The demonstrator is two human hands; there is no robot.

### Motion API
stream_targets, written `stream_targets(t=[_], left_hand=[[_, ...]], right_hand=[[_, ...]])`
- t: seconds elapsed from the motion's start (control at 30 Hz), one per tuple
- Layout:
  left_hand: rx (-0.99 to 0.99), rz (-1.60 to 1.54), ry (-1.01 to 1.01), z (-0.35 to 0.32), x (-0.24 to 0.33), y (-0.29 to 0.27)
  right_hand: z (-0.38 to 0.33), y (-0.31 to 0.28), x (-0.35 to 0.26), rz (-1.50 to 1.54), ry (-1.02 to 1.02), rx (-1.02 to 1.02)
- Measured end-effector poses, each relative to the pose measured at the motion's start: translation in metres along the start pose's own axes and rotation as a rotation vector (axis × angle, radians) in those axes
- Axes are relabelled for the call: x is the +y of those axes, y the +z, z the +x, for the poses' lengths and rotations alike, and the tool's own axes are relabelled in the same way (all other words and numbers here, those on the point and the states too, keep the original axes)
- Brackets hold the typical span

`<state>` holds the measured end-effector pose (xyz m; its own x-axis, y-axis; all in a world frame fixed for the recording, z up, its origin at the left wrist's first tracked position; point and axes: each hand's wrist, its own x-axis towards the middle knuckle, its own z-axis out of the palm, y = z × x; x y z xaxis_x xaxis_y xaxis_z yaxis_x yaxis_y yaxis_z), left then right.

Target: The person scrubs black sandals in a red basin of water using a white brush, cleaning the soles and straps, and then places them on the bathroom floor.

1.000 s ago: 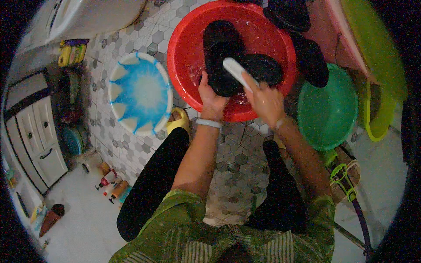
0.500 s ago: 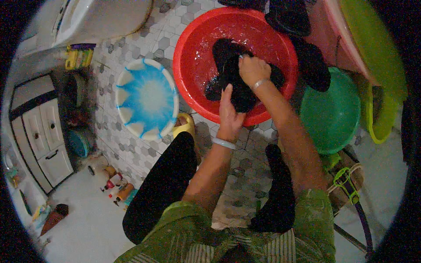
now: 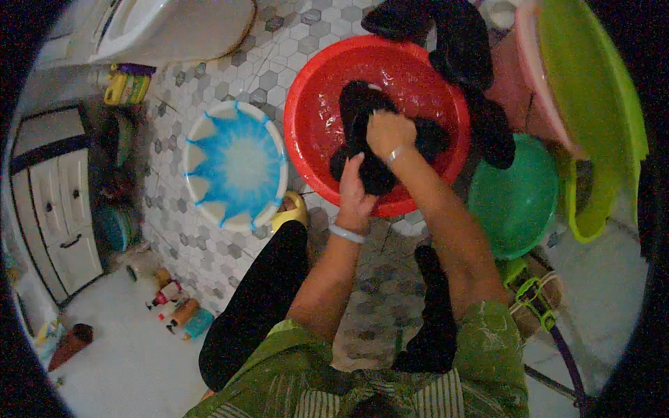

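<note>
A wide red basin of water stands on the floor in front of me. In it lies a wet, black, soft-looking item, seemingly cloth, with parts spreading out to several sides. My left hand grips its near edge, thumb up and the other fingers mostly hidden behind the dark material. Above its middle, my right hand is closed in a fist pressed on the black item. Whether that fist also holds a small tool is hidden. A pale bangle is on my left wrist, a silver one on my right.
Left of the red basin stands a blue-and-white basin; a green basin is at the right. More black items lie against the red basin's far right rim. A large lime-green tub leans at the right. Bottles stand at lower left.
My right fist has shifted left and slightly nearer over the black item. The left hand keeps its grip at the near edge. The whole view has shifted a little.
</note>
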<state>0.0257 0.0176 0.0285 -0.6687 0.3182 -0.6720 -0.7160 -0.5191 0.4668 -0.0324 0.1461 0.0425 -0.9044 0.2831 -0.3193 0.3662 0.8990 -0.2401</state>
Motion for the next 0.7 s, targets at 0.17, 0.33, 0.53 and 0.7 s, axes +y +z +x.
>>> stream_targets(t=[0.17, 0.33, 0.53, 0.7], left_hand=[[0.060, -0.158, -0.053, 0.003, 0.010, -0.044], [0.076, -0.170, -0.109, 0.002, -0.001, 0.000], [0.031, -0.053, 0.091, 0.007, 0.010, -0.062], [0.124, -0.242, -0.134, -0.001, -0.002, -0.016]], right_hand=[[-0.084, -0.015, -0.025, -0.066, -0.093, -0.062], [0.007, -0.001, -0.020, -0.074, 0.016, -0.010], [-0.086, -0.004, -0.050, -0.148, -0.181, -0.038], [0.012, 0.005, -0.024, -0.202, -0.031, -0.087]])
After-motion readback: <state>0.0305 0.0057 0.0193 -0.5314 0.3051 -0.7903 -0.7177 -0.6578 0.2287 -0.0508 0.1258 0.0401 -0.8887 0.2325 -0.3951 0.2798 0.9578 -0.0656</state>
